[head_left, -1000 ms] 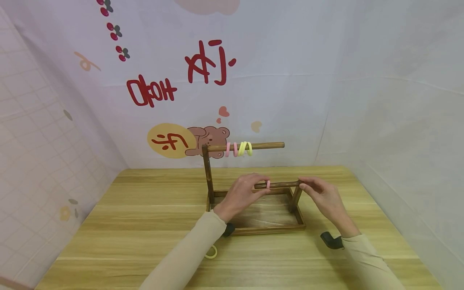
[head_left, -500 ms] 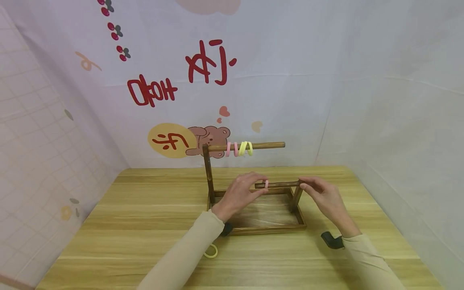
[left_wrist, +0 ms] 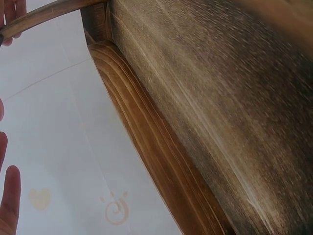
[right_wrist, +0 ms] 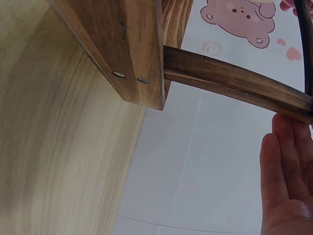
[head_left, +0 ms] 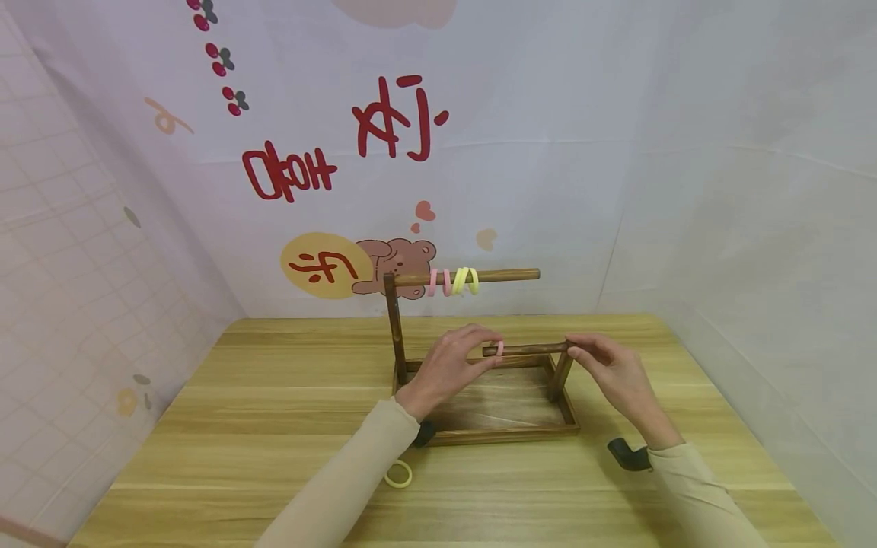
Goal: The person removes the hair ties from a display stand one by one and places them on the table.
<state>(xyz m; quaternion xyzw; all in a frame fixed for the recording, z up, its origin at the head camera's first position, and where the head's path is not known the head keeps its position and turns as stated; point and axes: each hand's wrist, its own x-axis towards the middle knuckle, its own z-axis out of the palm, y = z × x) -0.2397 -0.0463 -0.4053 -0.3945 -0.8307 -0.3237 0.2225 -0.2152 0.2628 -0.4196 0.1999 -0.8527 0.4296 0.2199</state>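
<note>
A dark wooden rack (head_left: 503,437) with a tray base stands on the table. Its taller bar (head_left: 507,275) carries several pink and yellow rings (head_left: 457,281). On the lower bar (head_left: 534,349), close to its free left end, sits a pink ring (head_left: 499,348). My left hand (head_left: 445,369) pinches that ring between thumb and fingers. With thumb and fingertips, my right hand (head_left: 614,374) holds the corner where the lower bar meets its short post (head_left: 560,377). Fingers (right_wrist: 275,171) of the right hand show under that post in the right wrist view.
A yellow ring (head_left: 398,484) lies on the wooden table (head_left: 274,426) in front of the rack, partly behind the left sleeve. Black wrist devices (head_left: 626,455) sit by both wrists. A printed cloth wall (head_left: 534,190) rises behind the table.
My left hand has slid the pink ring a little to the left along the lower bar, towards its free end. The right hand stays at the bar's corner.
</note>
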